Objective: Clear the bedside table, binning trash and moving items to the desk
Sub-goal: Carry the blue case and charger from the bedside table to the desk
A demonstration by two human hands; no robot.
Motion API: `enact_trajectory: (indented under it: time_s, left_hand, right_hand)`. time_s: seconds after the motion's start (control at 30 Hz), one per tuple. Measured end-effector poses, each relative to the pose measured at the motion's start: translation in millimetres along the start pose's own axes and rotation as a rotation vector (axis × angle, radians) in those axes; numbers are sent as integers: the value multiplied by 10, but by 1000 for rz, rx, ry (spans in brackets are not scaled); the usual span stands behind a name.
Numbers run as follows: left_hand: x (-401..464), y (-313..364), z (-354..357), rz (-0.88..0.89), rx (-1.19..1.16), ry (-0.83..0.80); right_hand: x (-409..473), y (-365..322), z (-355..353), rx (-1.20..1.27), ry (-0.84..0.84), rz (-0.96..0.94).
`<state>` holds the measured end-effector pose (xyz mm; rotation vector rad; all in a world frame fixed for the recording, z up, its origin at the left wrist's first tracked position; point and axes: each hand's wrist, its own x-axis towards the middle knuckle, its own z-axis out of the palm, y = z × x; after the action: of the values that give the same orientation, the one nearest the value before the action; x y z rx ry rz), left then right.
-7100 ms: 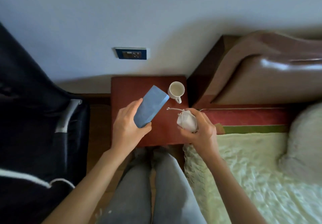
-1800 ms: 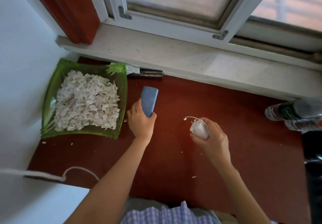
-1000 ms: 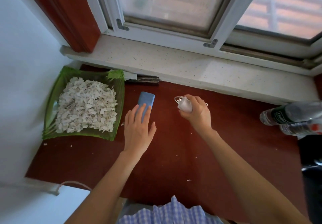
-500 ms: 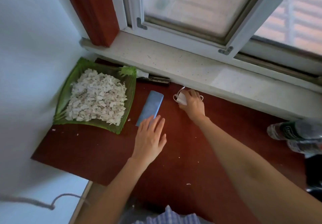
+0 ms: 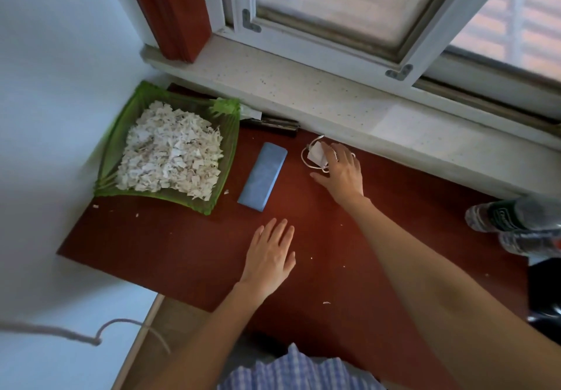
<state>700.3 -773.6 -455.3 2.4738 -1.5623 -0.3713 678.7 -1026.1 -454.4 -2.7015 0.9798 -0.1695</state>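
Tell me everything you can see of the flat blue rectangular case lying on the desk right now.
The flat blue rectangular case is a slim slab with rounded corners and a matte, faintly mottled surface; its material is unclear. It lies flat on the dark red wooden desk, long axis slanted, far end toward the windowsill. It sits between the green tray of shredded paper and the white charger with coiled cable, touching neither. No hand touches it: the left hand is nearer the camera, apart from it.
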Motion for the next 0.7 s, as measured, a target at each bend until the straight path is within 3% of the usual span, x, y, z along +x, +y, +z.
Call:
enact_trajectory:
  time_s: [0.43, 0.7]
  left_hand:
    - [-19, -23, 73, 26, 27, -72]
    - [-34, -122, 99, 132, 78, -95]
  right_hand:
    - [-116, -48, -174, -108, -84, -16]
    - [-1105, 1, -481, -115, 205, 29]
